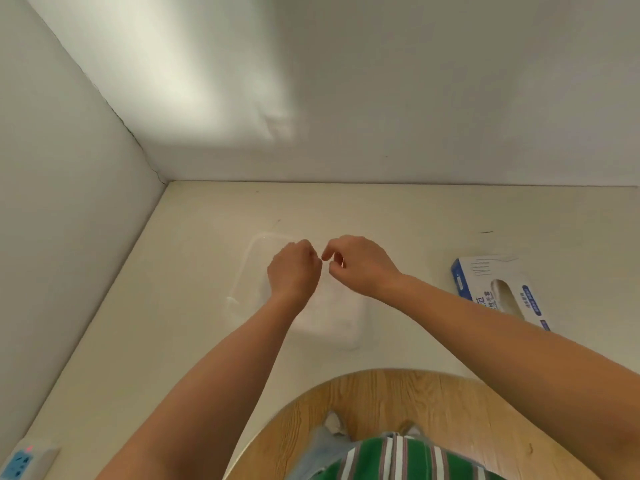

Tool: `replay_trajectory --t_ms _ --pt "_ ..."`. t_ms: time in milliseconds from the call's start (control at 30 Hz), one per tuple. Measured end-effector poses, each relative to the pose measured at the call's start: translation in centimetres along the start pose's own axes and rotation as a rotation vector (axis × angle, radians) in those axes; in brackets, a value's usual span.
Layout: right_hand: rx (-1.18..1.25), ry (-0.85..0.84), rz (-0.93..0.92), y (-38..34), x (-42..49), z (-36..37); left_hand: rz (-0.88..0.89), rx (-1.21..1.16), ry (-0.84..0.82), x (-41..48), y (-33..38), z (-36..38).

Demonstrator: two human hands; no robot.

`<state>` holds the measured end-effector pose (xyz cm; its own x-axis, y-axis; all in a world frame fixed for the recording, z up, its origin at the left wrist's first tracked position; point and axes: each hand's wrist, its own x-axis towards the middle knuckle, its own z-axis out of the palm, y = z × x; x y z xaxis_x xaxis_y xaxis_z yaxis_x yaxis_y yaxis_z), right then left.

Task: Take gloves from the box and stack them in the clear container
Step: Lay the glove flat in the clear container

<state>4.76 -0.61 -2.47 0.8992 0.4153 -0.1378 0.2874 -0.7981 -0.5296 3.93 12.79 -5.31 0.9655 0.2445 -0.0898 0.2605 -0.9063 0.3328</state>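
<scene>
**Both hands pinched together over the clear container, glove box off to the right**

The white counter (194,271) runs into the corner of two pale walls. Towards its middle sits the clear container (242,268), a shallow rectangular tub whose long axis runs from far-left to near-right. Well apart from it on the right lies the glove box (498,289), flat, its oval opening facing up and its long axis running near to far.

The left hand (294,271) and right hand (360,265) meet just above the far half of the container, knuckles up and almost touching. On each, the fingers (327,256) are curled in with thumb and forefinger tips closed. They seem to pinch a thin see-through glove (337,306), which shows only as a faint whitish film low in the container's near-right part; its edges are too pale to trace.

The drop spot lies straight below the fingers, so I'd judge the glove only needs lowering. For the next glove, the right hand is nearer the box.
</scene>
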Motion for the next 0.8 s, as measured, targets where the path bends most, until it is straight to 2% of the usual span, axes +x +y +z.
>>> replay_trajectory --t_ms 100,167,333,500,633,800 --pt "0.074 0.176 0.018 4.1 -2.4 -2.7 0.077 -0.124 0.137 -1.5 5.5 0.2" --pt "0.083 0.232 0.110 8.4 -4.8 -4.1 0.163 -0.202 0.124 -3.0 9.8 1.4" --pt "-0.034 0.170 0.406 18.0 -10.8 -5.4 0.297 -0.236 -0.176 -6.3 16.9 6.5" --pt "-0.077 0.064 0.566 23.1 -14.8 -4.9 0.338 -0.153 -0.436 -8.5 20.6 11.4" --pt "-0.006 0.067 0.619 23.6 -14.2 -3.4 0.295 -0.116 -0.524 -9.2 21.6 13.4" --pt "-0.038 0.031 0.667 23.9 -12.8 -2.1 0.249 -0.084 -0.520 -9.1 21.7 14.4"
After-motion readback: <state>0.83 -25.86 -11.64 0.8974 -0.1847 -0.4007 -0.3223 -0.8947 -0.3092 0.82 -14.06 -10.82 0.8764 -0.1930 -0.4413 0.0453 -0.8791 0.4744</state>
